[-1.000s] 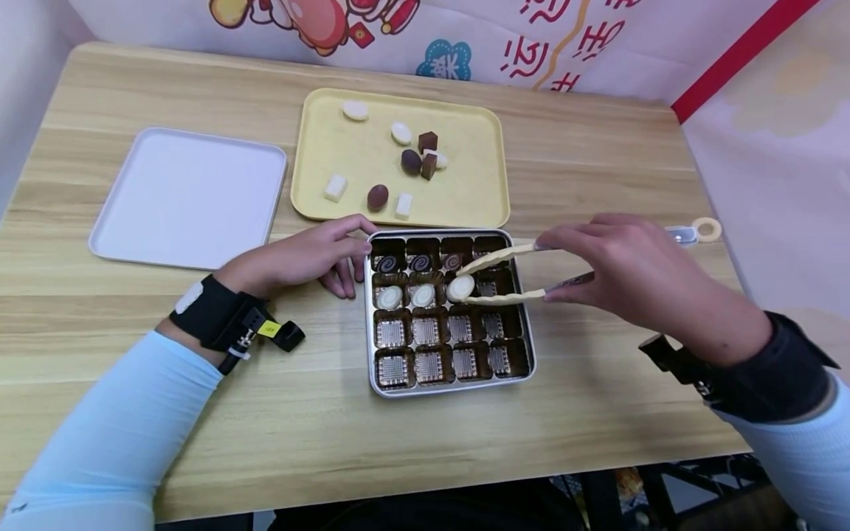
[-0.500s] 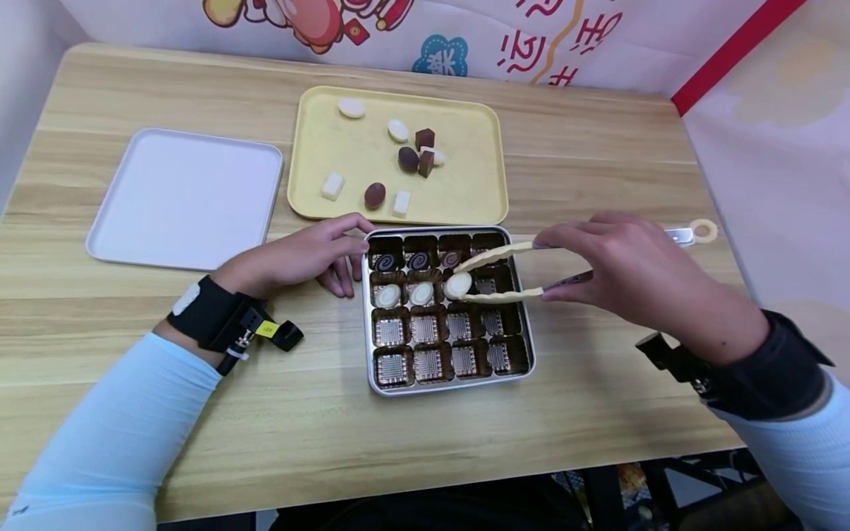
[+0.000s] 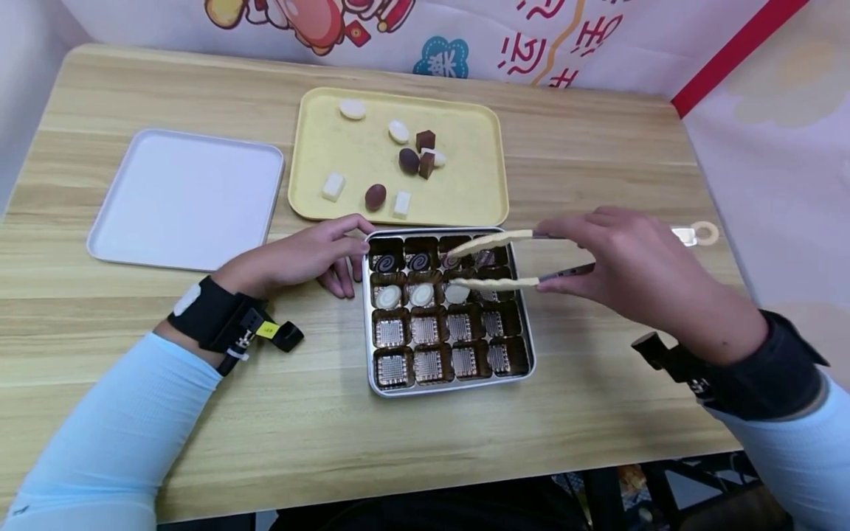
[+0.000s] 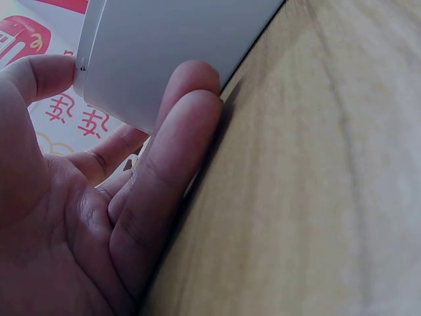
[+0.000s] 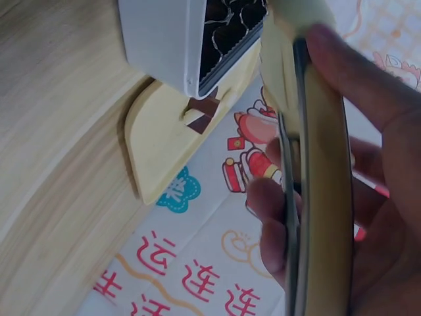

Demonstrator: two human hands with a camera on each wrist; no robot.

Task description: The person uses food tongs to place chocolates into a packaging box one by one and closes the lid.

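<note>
A silver-rimmed tin (image 3: 368, 324) with a brown compartment insert stands before me. Dark swirled chocolates (image 3: 385, 262) sit in its far row, and white oval chocolates (image 3: 421, 295) in the second row. My left hand (image 3: 308, 254) rests at the far left corner, thumb tip on the rim and fingers against the white outer wall (image 4: 158, 46). With thumb and fingers my right hand (image 3: 624, 258) holds cream-tipped tongs (image 3: 501, 283) whose arms stand apart. They reach over the two far rows. The near tip partly covers the third white chocolate (image 3: 457, 294), which lies in its compartment.
Behind the tin a yellow tray (image 3: 465, 203) carries several loose white and brown chocolates (image 3: 375, 196). At the left lies a white tray (image 3: 189, 199). A cream ring-ended handle (image 3: 704, 233) shows beyond my right hand. A printed sheet (image 3: 491, 37) hangs behind the table.
The tongs have let go of the white chocolate, which stays in the second row. Their tips have spread slightly and shifted away from me. My left hand holds its place.
</note>
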